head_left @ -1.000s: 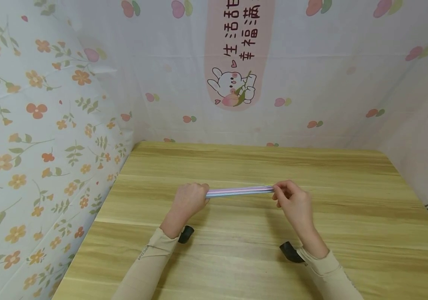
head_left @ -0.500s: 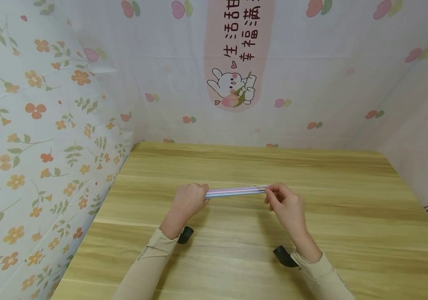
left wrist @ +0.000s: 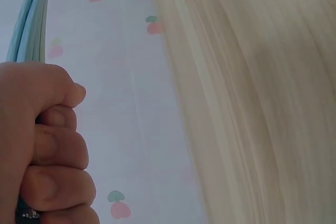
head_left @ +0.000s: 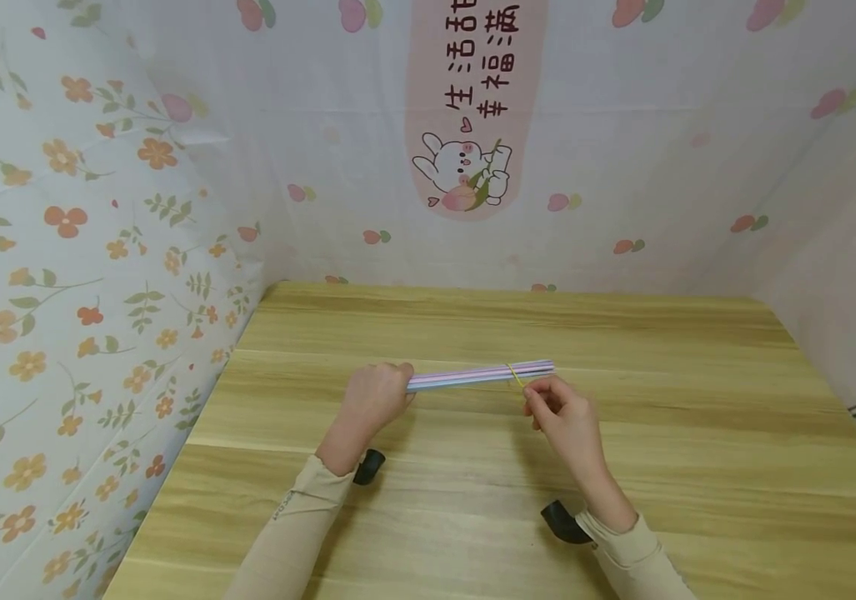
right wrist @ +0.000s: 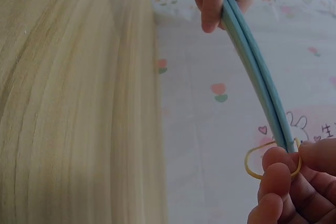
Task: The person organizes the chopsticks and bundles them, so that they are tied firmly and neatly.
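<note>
A bundle of thin pastel straws, pink and light blue, is held level above the wooden table. My left hand grips its left end in a fist; the straws run out past the curled fingers in the left wrist view. A yellow rubber band loops round the bundle near its right end. My right hand pinches this rubber band just below the straws, with the band pulled out into a loop.
Floral and cartoon-printed cloth walls the table at the back and on both sides. Black wrist camera mounts sit under both forearms, over the table's near half.
My right hand slid left and down off the bundle's right tip, which now shows bare. The yellow rubber band has appeared round the straws near that end. The left hand held still.
</note>
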`<act>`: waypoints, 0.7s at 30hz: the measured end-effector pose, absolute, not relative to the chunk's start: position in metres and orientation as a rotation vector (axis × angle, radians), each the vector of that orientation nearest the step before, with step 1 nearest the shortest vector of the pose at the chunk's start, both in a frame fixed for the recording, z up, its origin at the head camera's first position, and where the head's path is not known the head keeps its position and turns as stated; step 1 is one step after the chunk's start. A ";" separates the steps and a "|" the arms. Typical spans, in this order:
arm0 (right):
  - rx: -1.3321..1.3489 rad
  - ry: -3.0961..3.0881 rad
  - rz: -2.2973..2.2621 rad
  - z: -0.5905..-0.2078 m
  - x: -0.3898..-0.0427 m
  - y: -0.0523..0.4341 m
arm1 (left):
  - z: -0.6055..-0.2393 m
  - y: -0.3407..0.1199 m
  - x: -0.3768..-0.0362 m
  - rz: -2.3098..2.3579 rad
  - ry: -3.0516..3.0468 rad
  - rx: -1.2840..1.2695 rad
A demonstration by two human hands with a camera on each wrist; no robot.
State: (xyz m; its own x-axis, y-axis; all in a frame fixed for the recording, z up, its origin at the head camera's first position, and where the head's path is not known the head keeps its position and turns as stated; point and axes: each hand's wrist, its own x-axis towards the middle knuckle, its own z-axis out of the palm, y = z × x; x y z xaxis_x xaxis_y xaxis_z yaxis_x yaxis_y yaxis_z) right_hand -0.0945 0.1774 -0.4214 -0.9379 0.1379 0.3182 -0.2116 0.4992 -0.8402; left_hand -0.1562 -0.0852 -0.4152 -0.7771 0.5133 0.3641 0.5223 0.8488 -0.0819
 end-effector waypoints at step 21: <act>-0.081 -2.467 1.687 -0.428 -0.094 0.182 | -0.408 -0.089 -0.161 -0.030 -2.564 -0.790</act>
State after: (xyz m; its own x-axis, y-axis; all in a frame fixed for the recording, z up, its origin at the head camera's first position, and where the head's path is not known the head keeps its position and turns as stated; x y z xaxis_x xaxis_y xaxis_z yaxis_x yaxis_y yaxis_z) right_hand -0.0938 0.1820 -0.4277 -0.9870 0.1300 0.0942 -0.0407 0.3651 -0.9301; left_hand -0.1612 -0.0895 -0.4081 -0.7325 0.5288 0.4288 0.5388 0.8353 -0.1098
